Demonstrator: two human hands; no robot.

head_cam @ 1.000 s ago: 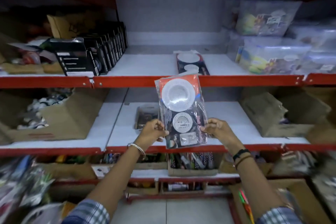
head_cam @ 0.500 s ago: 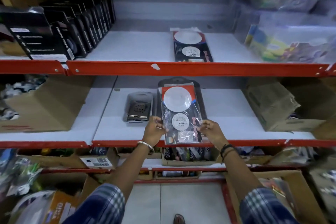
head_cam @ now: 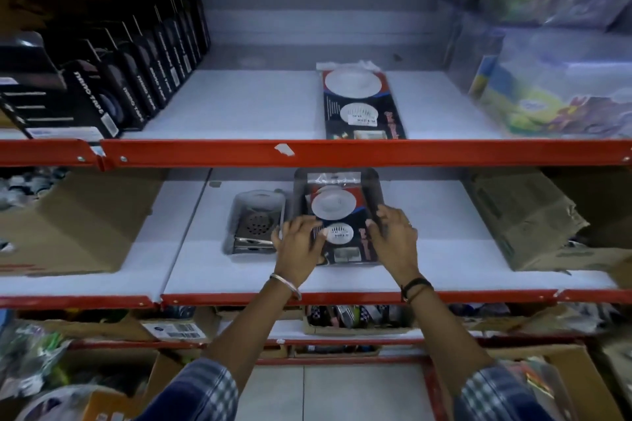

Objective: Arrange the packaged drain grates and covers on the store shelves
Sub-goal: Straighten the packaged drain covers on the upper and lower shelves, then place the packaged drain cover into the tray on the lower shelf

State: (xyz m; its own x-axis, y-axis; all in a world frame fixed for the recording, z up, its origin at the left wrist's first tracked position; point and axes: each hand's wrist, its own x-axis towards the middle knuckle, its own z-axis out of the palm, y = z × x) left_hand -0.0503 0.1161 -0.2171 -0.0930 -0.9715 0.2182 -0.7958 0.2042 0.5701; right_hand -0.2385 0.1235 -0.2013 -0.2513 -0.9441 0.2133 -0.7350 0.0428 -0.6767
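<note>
A clear-bagged pack of white round drain covers (head_cam: 337, 215) lies flat on the middle shelf (head_cam: 444, 270), on top of a darker pack (head_cam: 371, 181). My left hand (head_cam: 297, 243) grips its left edge and my right hand (head_cam: 393, 236) its right edge. Just left of it sits a packaged square metal drain grate (head_cam: 254, 225). On the upper shelf (head_cam: 256, 106) lies another pack of white covers (head_cam: 360, 102).
Black boxes (head_cam: 113, 79) stand in a row on the upper shelf's left; clear bagged goods (head_cam: 554, 79) fill its right. Cardboard boxes flank the middle shelf at left (head_cam: 68, 225) and right (head_cam: 523, 219). Lower shelves hold cartons of small goods (head_cam: 352, 318).
Both hands have lowered the pack of covers from upright in front of the shelf down flat onto the middle shelf. The camera has moved closer.
</note>
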